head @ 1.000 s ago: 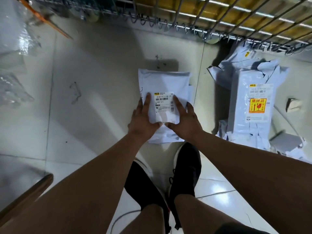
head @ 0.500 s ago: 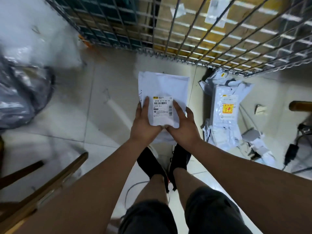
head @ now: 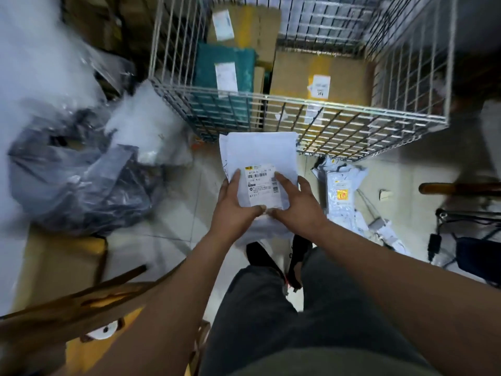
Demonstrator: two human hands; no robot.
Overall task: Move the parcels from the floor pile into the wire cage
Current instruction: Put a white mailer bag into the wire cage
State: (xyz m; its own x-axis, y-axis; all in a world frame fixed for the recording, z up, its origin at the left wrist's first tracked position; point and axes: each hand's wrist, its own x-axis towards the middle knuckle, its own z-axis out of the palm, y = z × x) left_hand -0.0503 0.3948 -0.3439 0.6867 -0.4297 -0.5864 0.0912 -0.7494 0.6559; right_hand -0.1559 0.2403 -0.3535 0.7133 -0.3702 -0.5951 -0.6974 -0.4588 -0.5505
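- The person holds a white plastic mailer parcel (head: 260, 156) in the air at 12 o'clock from the knees. Its printed barcode label faces up.
- The left hand (head: 233, 210) grasps the parcel's lower left edge, with the thumb and forefinger pressed on the label side.
- The right hand (head: 296, 206) grasps the lower right edge in the same way. The two thumb tips nearly meet just below the label.
- The grey wire cage (head: 352, 126) stands at 12 o'clock. The parcel's far edge sits in front of the cage's near wall, so the parcel is outside the cage.
- Inside the cage, a teal plastic-wrapped parcel (head: 222, 69) lies at 11 o'clock.
- A brown cardboard box (head: 320, 74) lies beside it at 1 o'clock. Both carry a white label.
- The floor pile of white mailer bags (head: 341, 183) lies at 3 o'clock from the held parcel, on the pale tiled floor (head: 176, 218) and near the cage's front wall. The top bag carries a yellow-orange sticker.
- A heap of dark grey plastic bags (head: 76, 180) sits at 9 o'clock, well apart from the hands.
- Black cables with a plug (head: 433, 242) lie at 4 o'clock, beyond the pile.
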